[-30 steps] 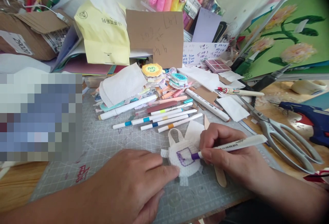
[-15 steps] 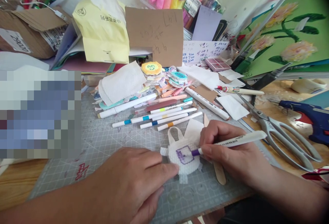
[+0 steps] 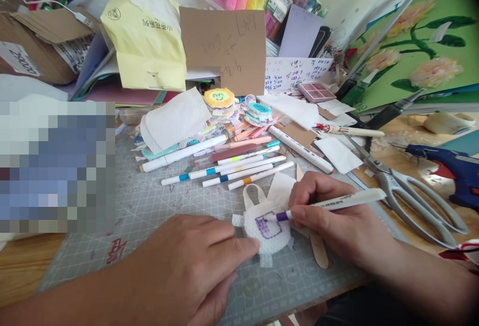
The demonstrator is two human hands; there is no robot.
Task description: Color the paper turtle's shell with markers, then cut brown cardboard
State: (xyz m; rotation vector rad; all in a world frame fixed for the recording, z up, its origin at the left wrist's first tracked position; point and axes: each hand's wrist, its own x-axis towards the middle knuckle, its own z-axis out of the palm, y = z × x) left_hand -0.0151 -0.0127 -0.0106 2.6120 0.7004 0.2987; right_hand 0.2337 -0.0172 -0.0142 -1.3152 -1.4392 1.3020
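Small white padded piece [image 3: 267,243], flat on the gridded mat [image 3: 149,194], low in the centre of the view and taken here as the middle of the dial; on its face, a purple square [image 3: 263,226]. At 3 o'clock: right hand [image 3: 331,221], fingers pinched narrowly around a purple marker [image 3: 346,200], nib at the square, exact contact too fine to tell. Between 8 and 9 o'clock: left hand [image 3: 200,248], fingers loosely extended, one fingertip on the rim at 7 o'clock. Likely faults: stray stroke, from slippage under so light a hold; blotting, from a lingering nib; smearing, from fingers brushing wet ink.
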